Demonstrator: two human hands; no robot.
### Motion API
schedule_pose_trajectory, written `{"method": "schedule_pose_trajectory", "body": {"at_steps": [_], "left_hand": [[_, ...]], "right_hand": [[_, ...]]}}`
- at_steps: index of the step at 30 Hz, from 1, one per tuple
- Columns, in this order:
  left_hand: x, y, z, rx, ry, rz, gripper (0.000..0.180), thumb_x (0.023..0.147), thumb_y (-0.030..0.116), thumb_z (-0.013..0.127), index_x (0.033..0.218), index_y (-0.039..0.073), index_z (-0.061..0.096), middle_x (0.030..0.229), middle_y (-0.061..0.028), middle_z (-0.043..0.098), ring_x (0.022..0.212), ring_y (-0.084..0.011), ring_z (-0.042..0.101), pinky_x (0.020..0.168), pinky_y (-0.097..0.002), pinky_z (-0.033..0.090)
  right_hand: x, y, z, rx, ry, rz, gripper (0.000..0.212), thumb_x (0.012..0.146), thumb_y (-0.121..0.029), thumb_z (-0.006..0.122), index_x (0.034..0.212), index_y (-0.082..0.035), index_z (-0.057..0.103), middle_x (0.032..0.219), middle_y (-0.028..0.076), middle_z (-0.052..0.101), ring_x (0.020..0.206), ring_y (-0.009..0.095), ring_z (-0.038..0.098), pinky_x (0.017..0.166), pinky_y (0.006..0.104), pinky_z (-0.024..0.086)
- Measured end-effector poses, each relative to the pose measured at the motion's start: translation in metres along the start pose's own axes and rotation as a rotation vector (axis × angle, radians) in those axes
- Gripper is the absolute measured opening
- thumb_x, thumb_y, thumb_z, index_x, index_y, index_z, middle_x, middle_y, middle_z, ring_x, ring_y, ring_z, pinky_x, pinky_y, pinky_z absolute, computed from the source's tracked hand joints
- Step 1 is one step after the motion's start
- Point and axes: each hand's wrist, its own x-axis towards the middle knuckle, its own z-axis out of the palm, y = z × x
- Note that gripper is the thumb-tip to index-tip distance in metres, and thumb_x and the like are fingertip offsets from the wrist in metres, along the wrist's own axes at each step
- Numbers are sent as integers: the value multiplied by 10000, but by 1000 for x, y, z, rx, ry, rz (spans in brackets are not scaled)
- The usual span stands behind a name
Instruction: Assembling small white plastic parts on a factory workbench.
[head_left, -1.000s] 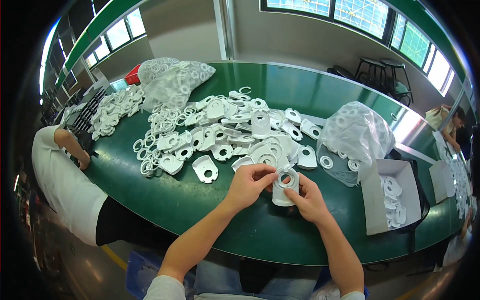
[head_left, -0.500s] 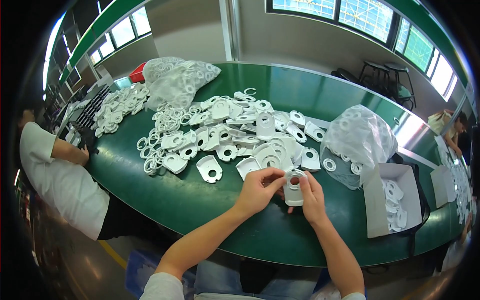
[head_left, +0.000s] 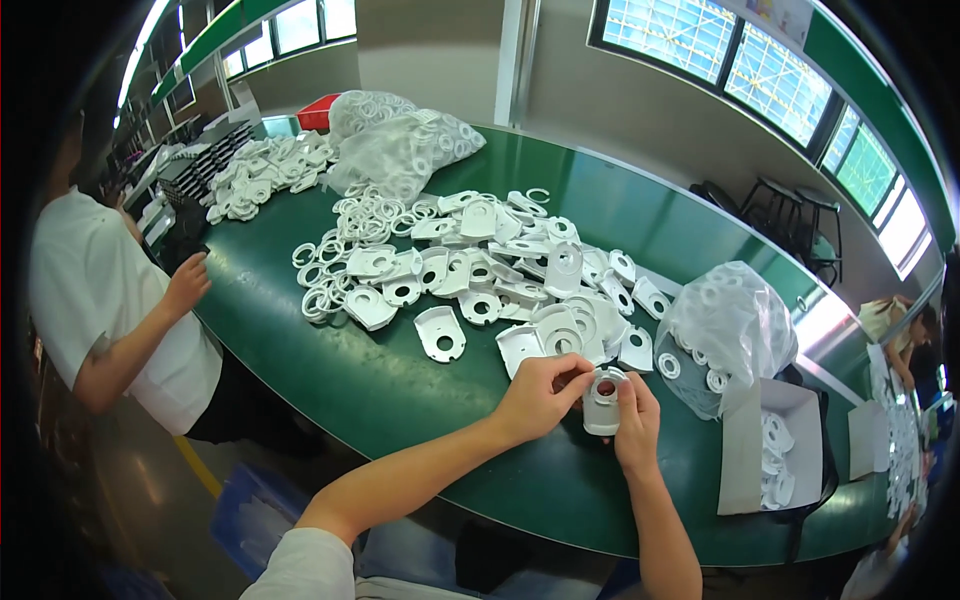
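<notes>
In front of me, both hands hold one white plastic plate [head_left: 601, 418], with rounded corners and a round hole near its upper end. My right hand [head_left: 638, 425] grips its right edge, thumb on the front face. Bent fingers of my left hand [head_left: 545, 398] pinch at its upper left edge by the hole; whether a separate ring is there, I cannot tell. Just beyond lies a heap of similar white plates [head_left: 478, 222], with loose white rings [head_left: 318, 272] at its left. A single plate [head_left: 432, 322] lies apart, nearer me.
A clear bag with rings [head_left: 735, 310] and an open white box of parts [head_left: 741, 455] stand at right on the green table [head_left: 330, 390]. Farther back are another filled bag [head_left: 400, 150] and a red bin [head_left: 318, 112]. A person in white [head_left: 120, 290] sits at left.
The view has tilted and shifted. Both my hands keep hold of the plate, with little change in grip. The person at left has raised a hand from the dark things beside them.
</notes>
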Motion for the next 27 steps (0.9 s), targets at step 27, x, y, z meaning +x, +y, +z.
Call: {"method": "schedule_pose_trajectory", "body": {"at_steps": [27], "left_hand": [[6,3,-11,-83,-109,-66,365,901,32,553,1263,14,516,959,-65,642,836,-95,598,691,-256,509]], "right_hand": [[5,8,-1,125,-67,38,216,927,-153,427,1031,9,525,888,105,630,670,147,619,530,240,492]]}}
